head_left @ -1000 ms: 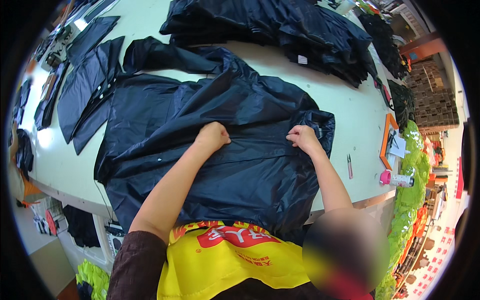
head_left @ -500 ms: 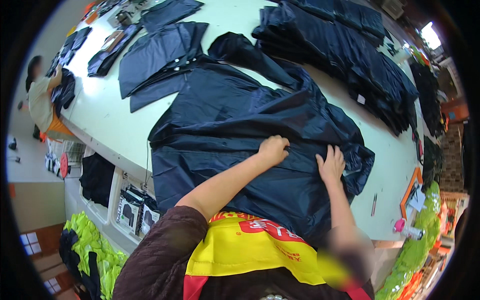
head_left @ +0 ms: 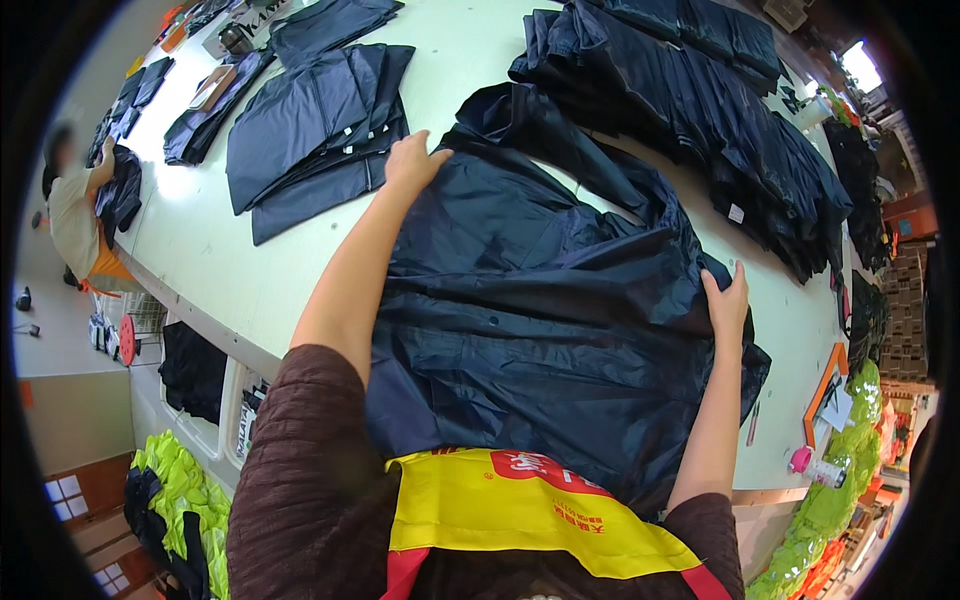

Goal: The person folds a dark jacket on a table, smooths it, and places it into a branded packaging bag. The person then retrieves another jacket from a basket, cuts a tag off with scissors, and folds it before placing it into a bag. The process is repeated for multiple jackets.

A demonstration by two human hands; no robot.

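A dark navy waterproof-looking jacket (head_left: 530, 320) lies spread and creased on the pale table (head_left: 300, 265) in front of me. One sleeve (head_left: 600, 175) stretches along its far side. At the jacket's upper left edge is my left hand (head_left: 410, 165), thumb and forefinger apart. My right hand (head_left: 727, 300) rests at the right edge beside the bunched cloth, its thumb and forefinger spread too. The other fingers of both hands are partly hidden.
Folded dark garments (head_left: 310, 125) lie to the far left, and a thick pile of dark garments (head_left: 680, 120) fills the far right. An orange-edged tray (head_left: 822, 390) and a pink-capped bottle (head_left: 820, 467) sit near the right edge. Another person (head_left: 80, 210) stands at the far left.
My left hand has gone from the jacket's middle to its upper left edge; my right hand has moved up and right to the side. The jacket's left side now lies further right.
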